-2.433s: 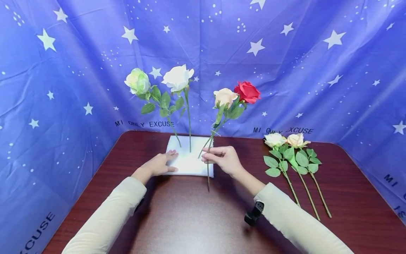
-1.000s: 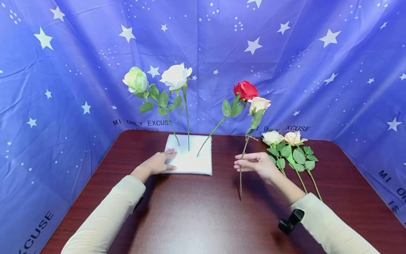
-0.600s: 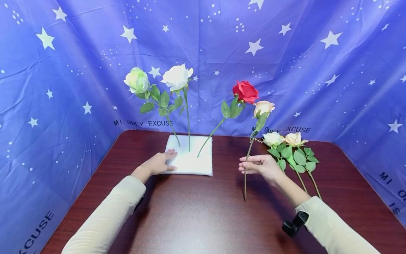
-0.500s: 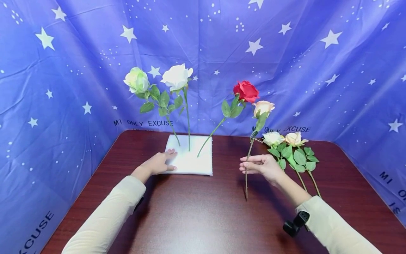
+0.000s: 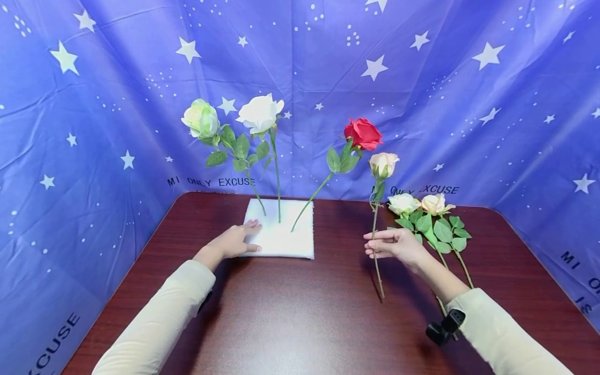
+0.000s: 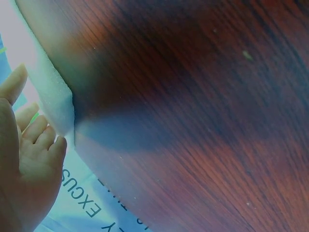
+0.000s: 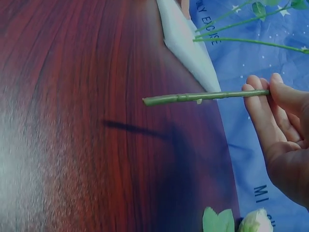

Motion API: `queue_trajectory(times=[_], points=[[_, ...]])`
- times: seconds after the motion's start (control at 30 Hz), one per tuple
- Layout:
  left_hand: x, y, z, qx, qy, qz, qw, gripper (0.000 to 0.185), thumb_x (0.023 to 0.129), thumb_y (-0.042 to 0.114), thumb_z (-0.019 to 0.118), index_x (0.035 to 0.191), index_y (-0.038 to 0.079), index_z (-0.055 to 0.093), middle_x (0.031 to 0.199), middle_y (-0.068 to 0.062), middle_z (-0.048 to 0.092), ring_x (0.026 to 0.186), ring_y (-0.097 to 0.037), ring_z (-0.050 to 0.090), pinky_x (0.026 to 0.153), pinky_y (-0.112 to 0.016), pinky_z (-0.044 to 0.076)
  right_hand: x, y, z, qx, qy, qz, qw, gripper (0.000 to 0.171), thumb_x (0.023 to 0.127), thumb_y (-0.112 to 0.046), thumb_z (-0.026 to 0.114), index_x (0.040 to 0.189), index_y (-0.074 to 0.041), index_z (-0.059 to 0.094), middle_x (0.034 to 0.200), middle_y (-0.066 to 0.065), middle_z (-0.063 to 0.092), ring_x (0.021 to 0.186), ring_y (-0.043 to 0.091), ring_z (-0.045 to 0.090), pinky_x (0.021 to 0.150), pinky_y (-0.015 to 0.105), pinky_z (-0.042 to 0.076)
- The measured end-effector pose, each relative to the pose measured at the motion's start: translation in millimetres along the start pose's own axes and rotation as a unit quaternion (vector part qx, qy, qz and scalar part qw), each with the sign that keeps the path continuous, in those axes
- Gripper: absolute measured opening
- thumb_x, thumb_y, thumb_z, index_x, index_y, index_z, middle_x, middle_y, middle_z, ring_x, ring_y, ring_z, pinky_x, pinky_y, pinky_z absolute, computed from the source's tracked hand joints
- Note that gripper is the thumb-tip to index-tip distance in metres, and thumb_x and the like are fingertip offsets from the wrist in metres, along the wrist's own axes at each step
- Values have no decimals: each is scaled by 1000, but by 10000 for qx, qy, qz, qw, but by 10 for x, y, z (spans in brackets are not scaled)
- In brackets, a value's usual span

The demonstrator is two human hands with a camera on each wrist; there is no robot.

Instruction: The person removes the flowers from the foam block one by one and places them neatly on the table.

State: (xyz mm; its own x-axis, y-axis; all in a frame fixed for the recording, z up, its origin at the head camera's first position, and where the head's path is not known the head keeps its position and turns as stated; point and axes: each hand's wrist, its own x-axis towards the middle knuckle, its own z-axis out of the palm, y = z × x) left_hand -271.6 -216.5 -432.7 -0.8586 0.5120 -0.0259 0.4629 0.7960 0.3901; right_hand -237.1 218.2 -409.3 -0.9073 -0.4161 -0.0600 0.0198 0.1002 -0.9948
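Note:
My right hand (image 5: 398, 247) pinches the stem of a pale peach rose (image 5: 384, 164) between thumb and fingers, to the right of a white foam block (image 5: 286, 246). In the right wrist view the bare lower stem (image 7: 183, 97) points out over the table, its shadow apart from it. My left hand (image 5: 233, 241) rests with straight fingers on the left edge of the block. Three roses stand in the foam: a greenish-white rose (image 5: 200, 119) leaning left, a white rose (image 5: 260, 113) nearly upright, and a red rose (image 5: 363, 134) leaning right.
Cut roses lie on the table at the right, among them a white rose (image 5: 403, 204) and a peach rose (image 5: 436, 204), partly behind my right forearm. The dark wooden table (image 5: 281, 312) is backed by a blue star-printed cloth (image 5: 300, 62).
My right hand has carried the peach rose away from the foam block to the right, and its stem has turned from leaning right to nearly upright. The left hand stays on the block.

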Motion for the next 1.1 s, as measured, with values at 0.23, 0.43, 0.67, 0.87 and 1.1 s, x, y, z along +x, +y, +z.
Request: queue_trajectory(times=[0.23,0.43,0.67,0.87,1.1], points=[[19,39,9,121,-144,-262,9995,69,88,35,66,143,0,42,152,-22,36,144,-39,31,118,-50,29,-64,55,-93,-58,285,289,9992,50,89,0,63,125,28,43,86,-4,76,79,10,74,75,27,60],[13,42,2,164,-149,-287,9993,69,88,34,67,143,0,42,152,-22,36,144,-39,31,117,-50,29,-120,122,-174,39,183,408,9990,47,90,1,61,124,28,44,89,-4,76,81,10,73,76,26,60],[21,30,13,160,-115,-271,9994,69,88,34,67,143,0,43,152,-22,36,143,-39,31,117,-50,29,-184,191,-264,-46,-24,839,9965,50,91,0,59,126,29,40,94,-1,76,82,8,73,78,25,60],[18,44,1,173,-93,-252,9995,68,88,33,67,142,-1,43,151,-23,37,143,-39,32,117,-51,30,-219,224,-325,-140,-298,1284,9912,52,93,-3,58,129,28,37,92,0,75,81,9,72,78,25,60],[21,41,10,171,-129,-269,9994,69,88,34,67,143,0,43,152,-22,36,143,-39,31,117,-50,30,-261,241,-371,-207,-471,1630,9853,47,93,-2,57,126,28,42,88,0,75,78,8,72,76,25,60]])
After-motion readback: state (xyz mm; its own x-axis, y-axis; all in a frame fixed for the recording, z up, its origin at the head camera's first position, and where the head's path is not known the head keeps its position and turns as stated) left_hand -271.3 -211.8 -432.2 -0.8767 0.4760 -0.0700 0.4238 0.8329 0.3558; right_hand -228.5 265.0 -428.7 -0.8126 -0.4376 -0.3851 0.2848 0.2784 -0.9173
